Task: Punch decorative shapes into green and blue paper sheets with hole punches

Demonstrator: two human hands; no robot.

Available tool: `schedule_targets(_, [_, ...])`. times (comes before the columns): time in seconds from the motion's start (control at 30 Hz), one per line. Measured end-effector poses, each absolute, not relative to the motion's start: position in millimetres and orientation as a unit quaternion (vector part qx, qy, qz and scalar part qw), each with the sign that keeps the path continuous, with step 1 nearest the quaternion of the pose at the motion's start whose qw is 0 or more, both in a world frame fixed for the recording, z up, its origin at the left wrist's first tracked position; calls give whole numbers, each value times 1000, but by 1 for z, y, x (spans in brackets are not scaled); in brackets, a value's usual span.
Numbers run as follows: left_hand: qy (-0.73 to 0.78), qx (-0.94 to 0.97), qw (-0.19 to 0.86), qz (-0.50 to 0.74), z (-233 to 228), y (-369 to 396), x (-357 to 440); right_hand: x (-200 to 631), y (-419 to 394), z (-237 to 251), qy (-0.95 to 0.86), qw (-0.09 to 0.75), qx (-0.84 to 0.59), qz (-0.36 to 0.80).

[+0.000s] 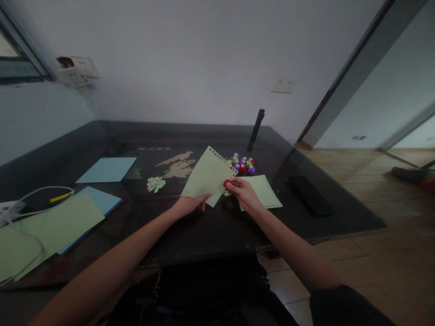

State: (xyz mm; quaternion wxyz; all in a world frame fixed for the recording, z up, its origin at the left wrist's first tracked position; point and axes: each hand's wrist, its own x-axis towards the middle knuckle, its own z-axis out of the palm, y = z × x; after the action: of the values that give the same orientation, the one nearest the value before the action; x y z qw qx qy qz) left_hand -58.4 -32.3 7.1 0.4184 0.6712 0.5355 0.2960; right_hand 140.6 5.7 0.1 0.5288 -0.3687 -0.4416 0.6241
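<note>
My left hand (190, 204) holds the lower edge of a pale green paper sheet (207, 175) lifted off the dark table (210, 226); small holes run along the sheet's upper right edge. My right hand (243, 192) pinches a small red punch (226, 183) against the sheet's right edge. Under my right hand lies a second green sheet (267, 190) with a perforated edge. A cluster of small coloured punches (242, 164) in purple, green and red sits just beyond. A little heap of pale paper cut-outs (155, 183) lies to the left.
Blue sheets (108, 169) and a stack of green and blue paper (64, 222) lie at the left with a white cable (41, 192). A black flat object (310, 194) lies at the right, a dark upright stick (255, 130) at the back. The table's right edge meets tiled floor.
</note>
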Motion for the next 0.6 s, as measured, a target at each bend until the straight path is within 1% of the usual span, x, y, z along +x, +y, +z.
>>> schedule_targets(0.17, [548,679,404,274,7,-32,-58,141,5,0,-444,526,-364,627])
schedule_targets(0.4, [568,662,403,276,12,-36,-55,142,4,2,-459,529,-356,618])
schedule_targets(0.6, [564,688,370,266,14,-36,-56,142,7,1,-460,534,-359,612])
